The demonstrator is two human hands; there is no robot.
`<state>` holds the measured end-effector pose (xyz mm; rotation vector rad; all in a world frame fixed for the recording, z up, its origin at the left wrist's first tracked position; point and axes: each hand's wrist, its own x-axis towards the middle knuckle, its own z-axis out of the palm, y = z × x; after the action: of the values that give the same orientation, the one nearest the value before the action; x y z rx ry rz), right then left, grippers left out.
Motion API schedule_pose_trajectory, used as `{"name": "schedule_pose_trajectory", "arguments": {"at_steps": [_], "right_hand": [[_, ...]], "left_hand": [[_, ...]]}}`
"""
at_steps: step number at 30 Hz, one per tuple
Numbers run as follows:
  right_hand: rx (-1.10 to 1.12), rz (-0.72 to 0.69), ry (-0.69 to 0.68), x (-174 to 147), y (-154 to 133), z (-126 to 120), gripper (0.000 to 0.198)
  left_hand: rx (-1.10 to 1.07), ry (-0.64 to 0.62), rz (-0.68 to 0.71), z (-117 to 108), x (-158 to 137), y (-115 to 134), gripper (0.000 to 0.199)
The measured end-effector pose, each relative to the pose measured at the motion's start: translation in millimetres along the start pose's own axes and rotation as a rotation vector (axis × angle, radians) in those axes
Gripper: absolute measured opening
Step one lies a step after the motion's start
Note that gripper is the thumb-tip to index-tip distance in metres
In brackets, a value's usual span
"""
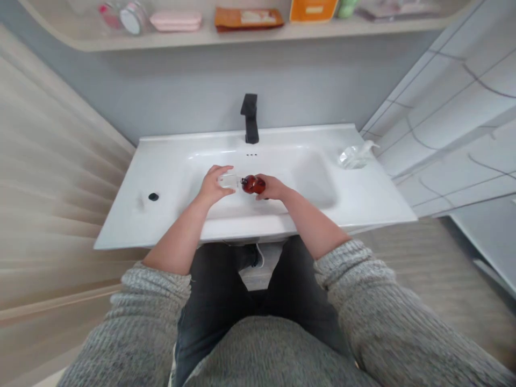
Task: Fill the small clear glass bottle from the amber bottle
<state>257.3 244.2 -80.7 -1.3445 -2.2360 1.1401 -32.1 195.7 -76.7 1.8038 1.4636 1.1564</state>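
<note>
Over the white sink basin [310, 177], my left hand [213, 185] is closed around a small clear container [228, 181], thumb and fingers on opposite sides. An amber bottle [253, 184] is gripped at its base end by my right hand [272, 188]. The bottle is tipped sideways, its narrow dark neck pointing left at the clear container. Neck and container are very close; whether they touch I cannot tell. Any liquid passing between them is too small to make out. A small round black cap [153, 196] lies on the counter left of the basin.
Behind the basin stands a black faucet [250, 118]. On the right counter is a clear item with a white pump top [358, 155]. A shelf [258, 36] with pouches and jars hangs above. A pale curtain [48, 177] borders the left, a tiled wall [455, 107] the right.
</note>
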Motion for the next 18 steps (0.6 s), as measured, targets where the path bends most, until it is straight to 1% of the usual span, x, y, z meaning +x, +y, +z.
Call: {"name": "schedule_pose_trajectory", "arguments": {"at_steps": [9, 18], "right_hand": [[-0.001, -0.021, 0.014, 0.7, 1.5, 0.0, 0.076], [0.0, -0.015, 0.01, 0.3, 1.7, 0.2, 0.077]], "left_hand": [[-0.004, 0.001, 0.0, -0.4, 0.4, 2.0, 0.079], [-0.002, 0.007, 0.018, 0.5, 0.0, -0.5, 0.08]]}}
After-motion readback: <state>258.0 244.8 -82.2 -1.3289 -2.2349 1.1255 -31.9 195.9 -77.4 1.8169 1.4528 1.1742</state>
